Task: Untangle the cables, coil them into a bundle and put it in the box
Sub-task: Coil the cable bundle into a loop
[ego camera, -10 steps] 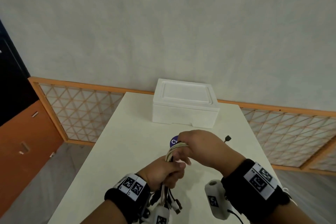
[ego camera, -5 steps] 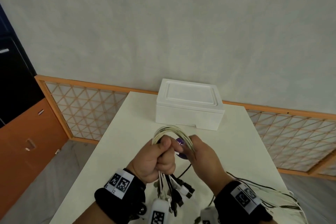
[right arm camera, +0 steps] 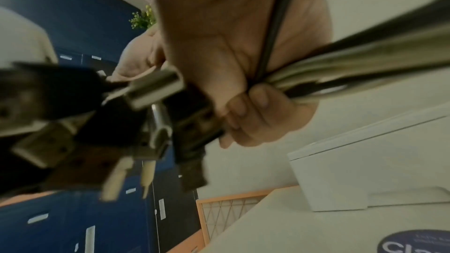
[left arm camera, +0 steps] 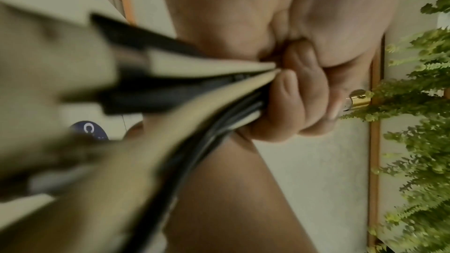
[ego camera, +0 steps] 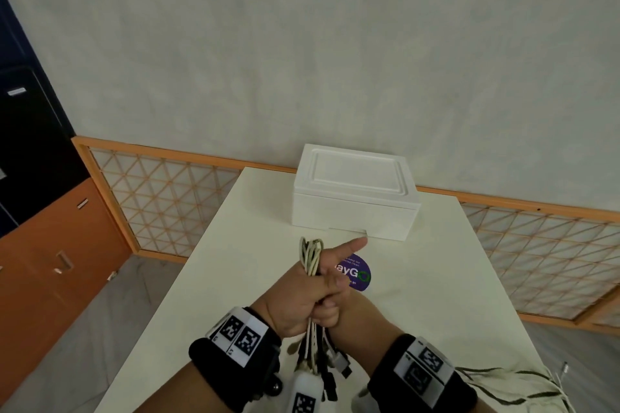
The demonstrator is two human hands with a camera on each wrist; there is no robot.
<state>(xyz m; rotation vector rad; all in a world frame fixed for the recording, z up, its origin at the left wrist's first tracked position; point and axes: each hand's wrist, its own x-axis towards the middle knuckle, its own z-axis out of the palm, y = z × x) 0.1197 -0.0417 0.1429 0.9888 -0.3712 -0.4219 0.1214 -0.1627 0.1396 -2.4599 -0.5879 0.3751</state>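
A bundle of white and black cables [ego camera: 310, 256] stands upright over the table, folded into a narrow loop at its top. My left hand [ego camera: 300, 295] grips the bundle just below the loop, with one finger pointing toward the box. My right hand [ego camera: 339, 314] sits under it and grips the same bundle lower down. Cable plugs [ego camera: 323, 362] hang below both hands. In the left wrist view, curled fingers [left arm camera: 292, 103] clamp the cables [left arm camera: 194, 91]. The right wrist view has my right hand [right arm camera: 255, 114] wrapped round the strands, the plugs [right arm camera: 136, 126] blurred beside it. The white foam box [ego camera: 355, 193] stands behind, lid on.
The white table [ego camera: 436, 305] carries a round purple sticker [ego camera: 359, 274] just right of my hands. Loose white and black cables [ego camera: 510, 386] trail over its near right corner. A lattice partition [ego camera: 161, 204] flanks the table, and an orange cabinet [ego camera: 50, 265] stands at the left.
The wide arched loop has been squeezed into a narrow upright one. My right hand has left the loop's right side and now grips the bundle below my left hand.
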